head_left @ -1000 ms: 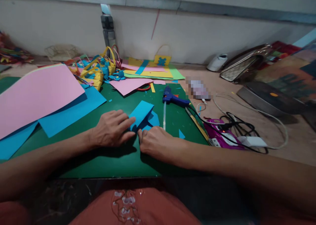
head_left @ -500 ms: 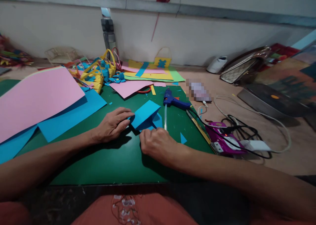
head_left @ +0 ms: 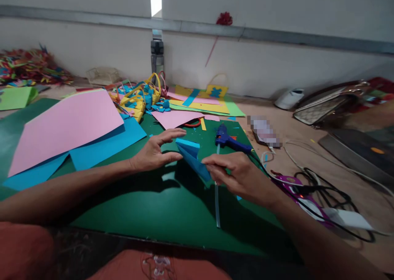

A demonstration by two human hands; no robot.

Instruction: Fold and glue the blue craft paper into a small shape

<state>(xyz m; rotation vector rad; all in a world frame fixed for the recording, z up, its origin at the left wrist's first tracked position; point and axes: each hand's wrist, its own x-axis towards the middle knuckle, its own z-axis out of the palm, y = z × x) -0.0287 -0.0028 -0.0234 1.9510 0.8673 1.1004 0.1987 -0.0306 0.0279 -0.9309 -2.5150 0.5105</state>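
Observation:
My right hand (head_left: 235, 171) pinches one corner of a folded blue paper piece (head_left: 193, 159), lifted and tilted above the green mat (head_left: 147, 214). My left hand (head_left: 160, 151) is at the other end of the paper, thumb and fingers apart, with the thumb tip close to the paper's edge; whether it touches I cannot tell. Just beyond my right hand lies a blue glue gun (head_left: 229, 140), a clear glue stick (head_left: 217, 210) jutting from it toward me and passing partly behind my hand.
Pink sheets (head_left: 74, 120) over blue sheets (head_left: 107, 149) cover the left. Behind are yellow-and-blue paper baskets (head_left: 138, 101), red-handled scissors (head_left: 193, 125) under pink paper, and a phone (head_left: 265, 131). A purple power strip (head_left: 300, 194) with tangled cables stands right.
The folded paper has been raised off the mat and turned on edge. My left fingers have spread, and my right hand has shifted right with the paper's corner. The view has tilted and turned left.

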